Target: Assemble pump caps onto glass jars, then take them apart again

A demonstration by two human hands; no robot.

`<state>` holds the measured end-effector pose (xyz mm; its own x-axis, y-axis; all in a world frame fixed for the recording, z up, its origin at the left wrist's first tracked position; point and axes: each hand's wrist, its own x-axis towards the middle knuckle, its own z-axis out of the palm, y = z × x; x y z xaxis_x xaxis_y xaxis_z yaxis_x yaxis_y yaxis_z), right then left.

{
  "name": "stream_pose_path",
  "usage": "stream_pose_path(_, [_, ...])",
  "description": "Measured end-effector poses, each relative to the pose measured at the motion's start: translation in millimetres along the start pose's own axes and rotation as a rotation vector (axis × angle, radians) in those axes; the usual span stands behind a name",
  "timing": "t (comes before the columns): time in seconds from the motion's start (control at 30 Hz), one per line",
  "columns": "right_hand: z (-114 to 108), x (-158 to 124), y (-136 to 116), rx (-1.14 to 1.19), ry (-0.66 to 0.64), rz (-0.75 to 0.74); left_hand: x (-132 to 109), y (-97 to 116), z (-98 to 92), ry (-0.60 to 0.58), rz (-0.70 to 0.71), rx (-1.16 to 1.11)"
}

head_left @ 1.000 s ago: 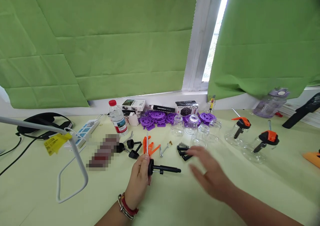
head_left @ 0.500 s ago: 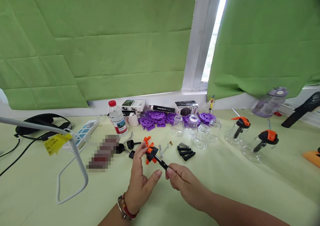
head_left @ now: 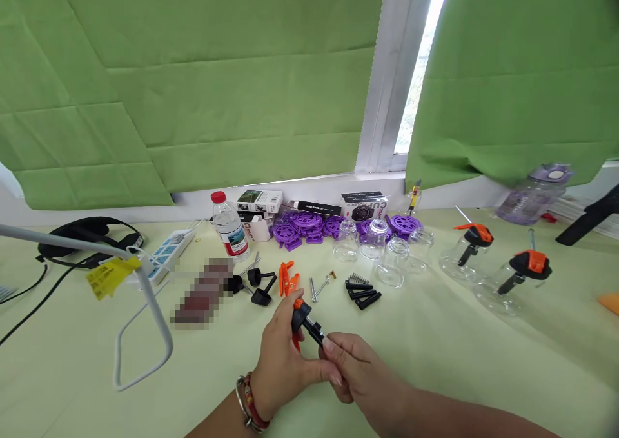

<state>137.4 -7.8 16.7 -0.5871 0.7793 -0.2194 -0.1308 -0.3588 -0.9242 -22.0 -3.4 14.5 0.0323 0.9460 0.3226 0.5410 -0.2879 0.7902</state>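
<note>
A black-and-orange lid with a metal stem is held between my two hands, tilted, its stem running down into a black sleeve. My left hand is closed round the lid end, its thumb stretched over to my right hand. My right hand pinches the black sleeve between thumb and fingers. Just beyond lie orange levers, metal pins, a small brass piece and black sleeves with springs beside them. Several black caps with stems rest to the left.
Clear glass jars stand behind, before purple plastic parts and boxes. Two jars at right carry black-and-orange lids. A water bottle, power strip, headphones and white metal frame are at left.
Both hands have come lower and nearer to me with the lid. My left thumb has moved across to meet my right hand. The orange levers behind show more fully.
</note>
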Motion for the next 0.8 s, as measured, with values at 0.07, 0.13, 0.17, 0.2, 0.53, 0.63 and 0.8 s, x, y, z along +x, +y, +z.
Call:
stream_pose_path(0.07, [-0.3, 1.9, 1.1, 0.015, 0.037, -0.017, 1.1, 3.1, 3.1, -0.012, -0.007, 0.083])
stream_pose_path(0.13, [-1.4, 3.9, 1.2, 0.004, 0.053, -0.031, 0.9, 6.5, 5.0, -0.005, -0.010, 0.154])
stream_pose_path(0.17, [-2.0, 4.7, 0.9, -0.002, 0.054, -0.033, 0.4, 8.2, 5.6, 0.004, -0.016, 0.180])
stream_pose_path(0.2, [-2.8, 5.5, 0.2, -0.010, 0.053, -0.032, -0.2, 9.9, 6.0, 0.011, -0.023, 0.200])
stream_pose_path(0.53, [-17.9, 9.6, -20.8, -0.308, -0.096, 0.015, -3.9, 21.7, 8.3, 0.058, -0.055, 0.290])
stream_pose_path(0.63, [-17.5, 10.1, -18.8, -0.254, -0.173, 0.046, -4.6, 22.3, 9.4, 0.055, -0.078, 0.344])
stream_pose_path(0.8, [-14.2, 11.3, -9.5, -0.167, -0.180, 0.063, -4.5, 24.6, 10.6, 0.001, -0.126, 0.396])
